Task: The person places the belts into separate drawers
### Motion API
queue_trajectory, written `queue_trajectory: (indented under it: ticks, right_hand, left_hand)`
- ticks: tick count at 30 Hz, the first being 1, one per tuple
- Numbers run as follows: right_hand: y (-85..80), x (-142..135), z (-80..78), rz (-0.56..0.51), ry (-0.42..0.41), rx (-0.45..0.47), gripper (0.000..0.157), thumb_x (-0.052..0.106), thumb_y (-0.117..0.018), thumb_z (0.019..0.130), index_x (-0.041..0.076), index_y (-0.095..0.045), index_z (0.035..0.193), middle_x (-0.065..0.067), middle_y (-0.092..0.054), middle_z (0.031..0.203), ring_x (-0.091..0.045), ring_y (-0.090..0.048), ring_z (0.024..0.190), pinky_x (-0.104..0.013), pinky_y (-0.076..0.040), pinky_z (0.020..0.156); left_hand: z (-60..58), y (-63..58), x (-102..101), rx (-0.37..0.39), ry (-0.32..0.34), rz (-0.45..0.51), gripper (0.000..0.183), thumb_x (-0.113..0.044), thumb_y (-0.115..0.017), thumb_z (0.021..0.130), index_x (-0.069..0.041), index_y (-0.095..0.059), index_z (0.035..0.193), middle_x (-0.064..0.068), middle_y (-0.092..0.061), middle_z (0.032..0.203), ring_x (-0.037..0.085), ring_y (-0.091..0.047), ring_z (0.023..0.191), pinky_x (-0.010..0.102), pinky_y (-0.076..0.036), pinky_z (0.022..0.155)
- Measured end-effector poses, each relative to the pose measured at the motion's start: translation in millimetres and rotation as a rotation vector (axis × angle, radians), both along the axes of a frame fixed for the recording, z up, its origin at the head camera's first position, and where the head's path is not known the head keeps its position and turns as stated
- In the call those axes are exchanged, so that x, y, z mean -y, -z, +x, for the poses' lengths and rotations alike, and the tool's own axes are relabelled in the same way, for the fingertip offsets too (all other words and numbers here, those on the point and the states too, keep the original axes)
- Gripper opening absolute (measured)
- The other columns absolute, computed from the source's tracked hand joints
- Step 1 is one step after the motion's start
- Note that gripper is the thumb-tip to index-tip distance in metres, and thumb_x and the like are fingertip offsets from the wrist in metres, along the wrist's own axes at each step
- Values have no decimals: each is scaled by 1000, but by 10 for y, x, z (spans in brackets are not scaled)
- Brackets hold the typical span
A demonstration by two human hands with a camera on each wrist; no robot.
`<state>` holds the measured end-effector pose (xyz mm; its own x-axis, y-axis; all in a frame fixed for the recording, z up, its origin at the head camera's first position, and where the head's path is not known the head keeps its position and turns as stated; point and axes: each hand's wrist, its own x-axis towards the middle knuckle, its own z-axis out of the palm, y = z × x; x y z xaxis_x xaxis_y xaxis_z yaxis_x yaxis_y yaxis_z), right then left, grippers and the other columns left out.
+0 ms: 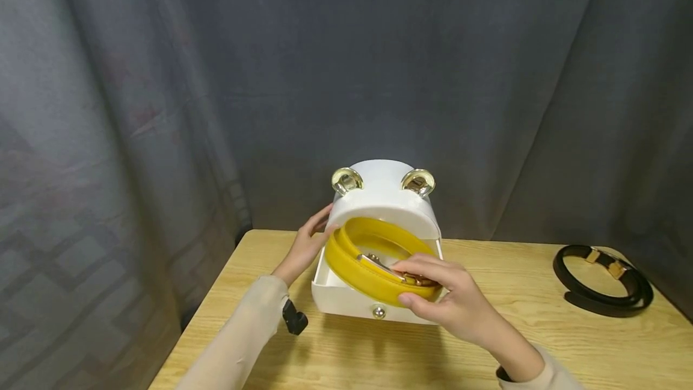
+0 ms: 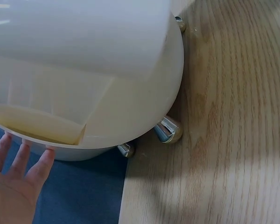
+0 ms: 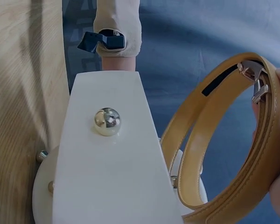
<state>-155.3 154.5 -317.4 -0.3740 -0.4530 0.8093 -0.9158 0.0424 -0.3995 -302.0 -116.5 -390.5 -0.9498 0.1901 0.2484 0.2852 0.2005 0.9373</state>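
A white box (image 1: 383,188) with two gold ear-like knobs stands on the table, its drawer (image 1: 346,301) pulled out toward me. Over that drawer a coiled yellow belt (image 1: 346,260) is held tilted. My right hand (image 1: 460,300) pinches the coil near its metal buckle (image 1: 381,265), thumb outside the loop. In the right wrist view the belt (image 3: 214,126) hangs beside the drawer front (image 3: 107,168). My left hand (image 1: 305,245) rests against the box's left side. Its straight fingertips touch the box edge in the left wrist view, palm (image 2: 11,193) turned toward the box.
A coiled black belt (image 1: 606,303) with gold fittings lies at the table's right. Grey curtains (image 1: 433,77) hang behind and left of the wooden table (image 1: 530,306). Short metallic feet (image 2: 169,129) hold the box up. A round metal knob (image 1: 379,312) sits on the drawer front.
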Motion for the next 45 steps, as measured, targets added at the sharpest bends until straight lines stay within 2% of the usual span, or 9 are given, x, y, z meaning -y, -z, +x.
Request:
queue_trajectory:
  ticks: [9,13,16,17,22,25,32,37,45]
  right_hand:
    - [118,15,-44,13,21,34,39,-3,-78,81,1,-69,119,-14,-70,111,-14,-64,100,-20,-53,82]
    - [157,19,-70,30,12,59,41,-7,-78,79,1,-68,119,-15,-70,112,-15,-64,100,-20,-54,81]
    - [149,15,-75,46,22,84,40,-8,-77,79,2,-69,117,-13,-70,112,-15,-64,99,-21,-54,80]
    - [143,12,-73,52,29,93,40,-8,-77,79,2,-70,117,-12,-70,111,-15,-65,99,-21,-54,80]
    - [118,0,-58,82,48,123,42,-12,-75,77,4,-70,115,-10,-71,111,-15,-65,95,-22,-54,80]
    - [118,0,-56,86,50,130,41,-11,-75,78,5,-71,115,-9,-71,111,-14,-65,95,-22,-54,79]
    - [148,14,-92,85,56,103,38,-6,-77,79,2,-70,115,-15,-70,108,-14,-64,93,-22,-54,77]
    - [177,15,-150,96,61,162,35,-6,-75,81,0,-70,115,-16,-70,108,-11,-63,90,-24,-56,71]
    - [236,0,-242,122,122,284,28,-5,-73,85,-1,-70,113,-17,-70,110,-8,-62,90,-25,-57,71]
  left_hand:
    - [12,3,3,3,8,-6,57,-40,-65,96,-36,-44,149,1,-40,152,26,-43,135,53,-40,106]
    - [45,-25,9,3,20,-2,57,-37,-64,97,-34,-43,150,2,-39,154,27,-42,136,54,-39,107]
    - [36,-24,7,0,17,0,57,-36,-65,97,-35,-43,150,1,-39,153,27,-42,136,54,-39,107]
    - [3,12,11,-9,14,2,56,-37,-65,97,-37,-44,149,0,-40,153,26,-43,135,53,-40,106]
    - [-11,18,9,-5,22,13,58,-32,-65,98,-29,-43,151,5,-38,154,29,-42,136,53,-39,107]
    - [19,-23,7,10,28,12,59,-28,-64,99,-24,-40,153,9,-36,156,33,-40,138,54,-38,108]
    - [261,-278,-11,10,38,-25,59,-22,-61,100,-14,-38,154,16,-35,155,36,-41,137,54,-38,108]
    - [289,-299,-9,6,35,-30,58,-22,-61,100,-14,-39,154,16,-36,155,36,-41,137,55,-36,108]
    - [271,-295,-12,-2,38,-17,58,-22,-62,100,-14,-40,153,16,-36,155,36,-41,137,54,-37,108]
